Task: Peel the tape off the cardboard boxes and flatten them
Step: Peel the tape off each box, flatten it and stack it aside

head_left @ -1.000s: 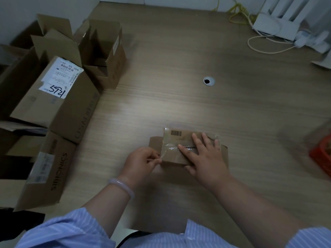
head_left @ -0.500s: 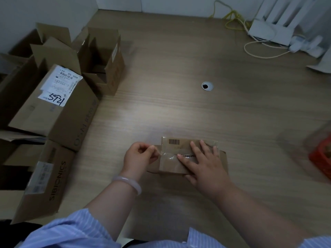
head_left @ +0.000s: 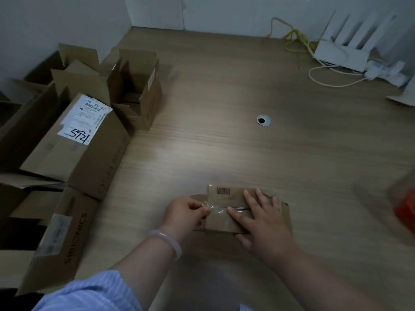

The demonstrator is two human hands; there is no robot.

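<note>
Box: the small brown cardboard box lies on my pale wooden worktop, close to its near edge, about midway along.
Tape: a clear plastic tape strip crosses the box top, its left end lifted.
Left hand: pinching that lifted tape end.
Right hand: flat, fingers straight, pressing on the box.
Worktop's left edge: open brown cardboard boxes, piled.

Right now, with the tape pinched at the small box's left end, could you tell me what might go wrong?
The clear tape pinched by the left hand is a thin strip and may tear short. The right hand, pressing the small box, lies over the tape line and could block the peel.
</note>
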